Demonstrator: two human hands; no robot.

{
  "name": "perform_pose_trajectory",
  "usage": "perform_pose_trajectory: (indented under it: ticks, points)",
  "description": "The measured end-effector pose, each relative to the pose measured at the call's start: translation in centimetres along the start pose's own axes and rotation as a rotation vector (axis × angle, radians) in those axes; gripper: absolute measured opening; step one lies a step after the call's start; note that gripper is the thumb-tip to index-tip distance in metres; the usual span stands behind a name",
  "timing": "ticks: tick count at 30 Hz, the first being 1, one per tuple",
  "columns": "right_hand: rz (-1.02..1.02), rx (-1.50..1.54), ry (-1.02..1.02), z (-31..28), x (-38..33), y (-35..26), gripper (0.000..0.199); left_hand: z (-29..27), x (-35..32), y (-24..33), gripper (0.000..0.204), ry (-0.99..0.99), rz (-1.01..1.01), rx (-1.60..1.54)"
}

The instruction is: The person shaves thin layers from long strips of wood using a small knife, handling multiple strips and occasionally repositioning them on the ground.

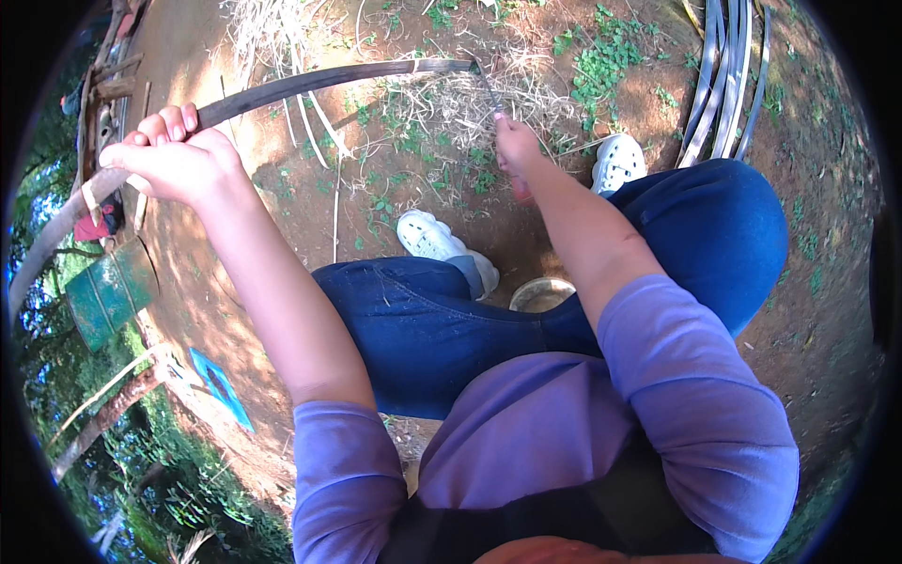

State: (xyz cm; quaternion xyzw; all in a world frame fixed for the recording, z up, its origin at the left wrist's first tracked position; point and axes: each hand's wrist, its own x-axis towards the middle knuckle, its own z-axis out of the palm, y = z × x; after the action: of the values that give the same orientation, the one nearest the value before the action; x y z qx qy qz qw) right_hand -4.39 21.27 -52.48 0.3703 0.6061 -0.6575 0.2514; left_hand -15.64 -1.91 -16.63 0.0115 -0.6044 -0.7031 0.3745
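My left hand [174,155] is raised at the upper left and closed around a long, dark, curved strip of wood or bamboo [319,80]. The strip arcs from the far left edge across to the upper middle. My right hand [517,150] reaches down toward the ground and pinches a thin blade or sliver [487,89] that meets the strip's far end. Dry straw [470,103] lies under that end. I am seated, with blue trousers [423,320] and white clogs [437,240].
A small metal bowl [542,293] sits on the dirt between my legs. A bundle of pale long strips [728,85] lies at the upper right. A green metal can [108,291] and a blue sheet [221,385] are at the left, with weeds around.
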Motion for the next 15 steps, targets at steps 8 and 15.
perform_pose_trajectory:
  ticks: [8, 15]
  points:
    - [-0.361, -0.064, 0.020, 6.2, -4.9, -1.8, 0.047, -3.0, 2.8, -0.8, 0.056, -0.103, -0.201, -0.298]
    - [-0.721, -0.028, -0.304, 9.0, -18.9, -12.3, 0.049, -3.1, 2.4, -1.6, 0.061, -0.206, -0.160, -0.328]
